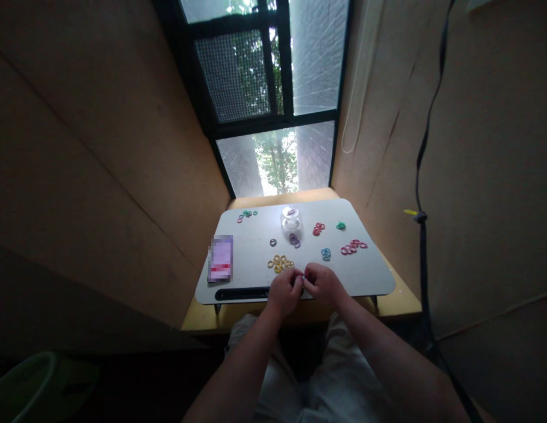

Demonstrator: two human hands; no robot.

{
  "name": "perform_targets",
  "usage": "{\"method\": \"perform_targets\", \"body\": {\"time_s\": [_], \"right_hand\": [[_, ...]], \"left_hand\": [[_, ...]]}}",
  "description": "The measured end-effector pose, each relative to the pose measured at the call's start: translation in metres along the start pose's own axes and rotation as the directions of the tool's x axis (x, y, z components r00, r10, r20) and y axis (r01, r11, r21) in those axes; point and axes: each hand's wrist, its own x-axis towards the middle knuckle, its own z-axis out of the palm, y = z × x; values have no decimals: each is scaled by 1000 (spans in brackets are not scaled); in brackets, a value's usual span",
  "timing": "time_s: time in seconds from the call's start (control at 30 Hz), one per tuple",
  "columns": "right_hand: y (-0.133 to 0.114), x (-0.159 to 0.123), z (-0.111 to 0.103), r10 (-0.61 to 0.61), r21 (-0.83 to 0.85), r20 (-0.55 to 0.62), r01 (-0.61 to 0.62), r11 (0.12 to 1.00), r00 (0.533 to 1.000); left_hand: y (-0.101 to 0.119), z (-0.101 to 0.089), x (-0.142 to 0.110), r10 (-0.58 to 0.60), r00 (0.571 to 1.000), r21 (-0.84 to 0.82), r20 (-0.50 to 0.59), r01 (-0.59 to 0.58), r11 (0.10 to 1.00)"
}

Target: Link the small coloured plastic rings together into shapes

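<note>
My left hand [285, 289] and my right hand [322, 286] meet over the front of a small white lap table [255, 235]. The fingers of both are pinched together around something tiny, too small and covered to name. Just beyond my left hand lies a group of yellow rings [279, 262] that look like small hair ties. Blue rings [326, 254] rest past my right hand. Farther right are pink rings [353, 247], and behind those, red rings [318, 228] and a green bunch [341, 225]. Purple rings [295, 240] lie by a clear round jar [291, 222].
A phone-like pink and purple rectangle [221, 259] lies at the table's left. Mixed green and pink rings [247, 215] sit at the back left, a dark ring [273, 242] near the middle. A black slot [242, 293] runs along the front edge. Walls and a window [277, 158] enclose the table.
</note>
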Motion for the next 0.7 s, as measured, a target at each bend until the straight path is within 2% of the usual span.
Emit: {"method": "perform_targets", "body": {"time_s": [0.7], "right_hand": [[3, -1, 2, -2, -8, -3, 2, 1000, 1000]], "left_hand": [[-6, 3, 1, 11, 1000, -17, 8, -11, 1000]]}}
